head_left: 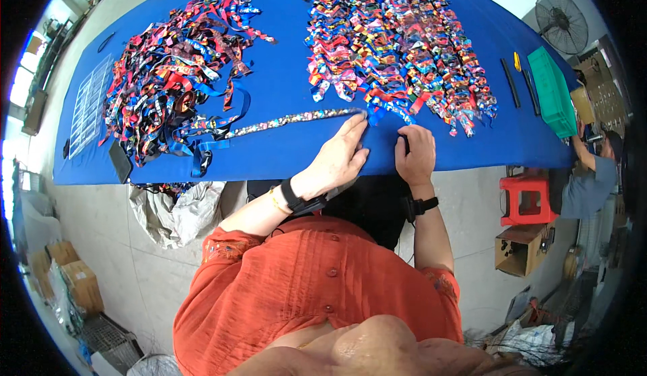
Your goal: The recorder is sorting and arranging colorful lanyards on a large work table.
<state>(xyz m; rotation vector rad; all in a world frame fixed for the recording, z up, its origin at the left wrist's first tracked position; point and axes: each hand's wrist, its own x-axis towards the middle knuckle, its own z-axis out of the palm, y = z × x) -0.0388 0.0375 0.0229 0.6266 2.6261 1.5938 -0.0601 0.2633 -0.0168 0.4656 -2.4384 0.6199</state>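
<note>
My left hand (340, 155) reaches over the table with fingers stretched out and thumb apart. Its fingertips rest at the end of a printed lanyard strap (290, 119), which runs from the tangled pile of straps (172, 73) on the left. Just beyond my fingertips lies a bright blue strap (383, 112), at the near end of the rows of bundled lanyards (397, 46). My right hand (416, 155) is closed at the table's near edge, fingers curled, close to that blue strap's end. What its fingers hold, if anything, is hidden.
On the blue-covered table (283, 150), a white wire rack (91, 103) stands far left, a green crate (551, 93) right, near dark rods (510, 83). A white sack (178, 214) lies beneath. A fan (561, 22), red stool (526, 197) and another person (590, 184) are right.
</note>
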